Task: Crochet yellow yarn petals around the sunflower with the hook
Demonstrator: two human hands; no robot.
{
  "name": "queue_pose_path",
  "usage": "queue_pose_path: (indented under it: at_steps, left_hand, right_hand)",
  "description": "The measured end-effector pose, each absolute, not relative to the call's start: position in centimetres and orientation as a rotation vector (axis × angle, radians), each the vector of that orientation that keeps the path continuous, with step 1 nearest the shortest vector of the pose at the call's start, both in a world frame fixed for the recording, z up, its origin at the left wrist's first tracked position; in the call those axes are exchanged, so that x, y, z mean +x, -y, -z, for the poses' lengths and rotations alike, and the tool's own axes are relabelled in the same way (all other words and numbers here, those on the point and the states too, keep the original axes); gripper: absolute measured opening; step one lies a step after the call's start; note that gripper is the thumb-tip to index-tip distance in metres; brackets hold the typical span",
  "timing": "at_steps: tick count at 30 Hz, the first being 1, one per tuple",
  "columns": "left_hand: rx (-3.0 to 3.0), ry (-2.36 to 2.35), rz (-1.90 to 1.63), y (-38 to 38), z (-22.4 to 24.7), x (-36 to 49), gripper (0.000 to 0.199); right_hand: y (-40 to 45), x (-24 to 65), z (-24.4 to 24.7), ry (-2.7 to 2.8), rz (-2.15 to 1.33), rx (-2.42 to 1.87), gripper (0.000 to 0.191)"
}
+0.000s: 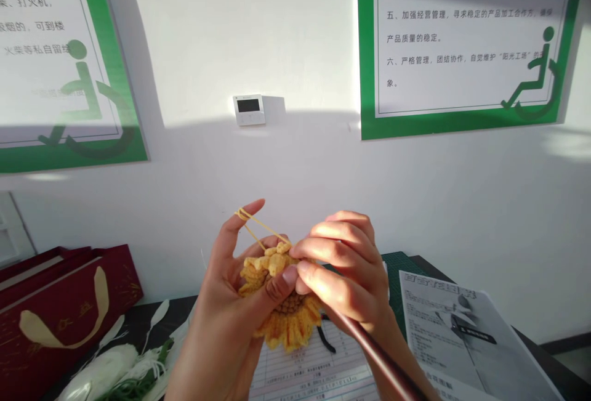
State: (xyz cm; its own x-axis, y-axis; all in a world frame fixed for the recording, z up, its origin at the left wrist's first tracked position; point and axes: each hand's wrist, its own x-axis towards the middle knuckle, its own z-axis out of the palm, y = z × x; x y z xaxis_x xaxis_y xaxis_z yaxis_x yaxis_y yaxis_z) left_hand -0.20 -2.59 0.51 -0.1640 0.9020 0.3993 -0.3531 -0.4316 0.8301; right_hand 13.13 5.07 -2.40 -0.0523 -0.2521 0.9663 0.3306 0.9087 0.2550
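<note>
My left hand pinches a yellow crocheted flower with a brown centre, its thumb lying across the front. A strand of yellow yarn loops round the raised left index finger and runs down to the flower's upper edge. At that edge, the fingertips of my right hand close on a crochet hook, whose thick dark brown handle slants down to the lower right. The hook's tip is hidden by fingers and petals. A short black strand hangs below the flower.
Printed sheets lie under my hands, with another printed page and a green cutting mat at right. Dark red gift bags stand at left beside white yarn in plastic. A thermostat hangs on the wall.
</note>
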Motion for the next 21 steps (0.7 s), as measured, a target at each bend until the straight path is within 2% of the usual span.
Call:
queue_pose_path:
  at_steps: [5,10,12,17,21]
  left_hand:
    - [1.14,-0.665,-1.684,2.8,-0.6,-0.2,0.087]
    - [1.177,-0.692,-1.789,2.8,-0.5,0.5,0.084]
    - [1.281,-0.685,-1.854,2.8,-0.4,0.4,0.077]
    - [1.47,-0.842,-1.944,2.2,-0.2,-0.9,0.039]
    - [1.529,-0.77,-1.84,1.6,-0.2,-2.0,0.043]
  right_hand:
    - [-5.6,12.7,2.5,1.534,0.162,-0.004,0.007]
    - [-5.6,12.7,2.8,1.581,-0.137,0.003,0.01]
    - [-5.7,13.2,2.7,1.57,-0.158,0.0,0.011]
    - [-5.6,14.5,2.5,1.613,-0.145,-0.028,0.018]
    - [-5.3,14.9,2.6,1.747,-0.26,-0.02,0.025]
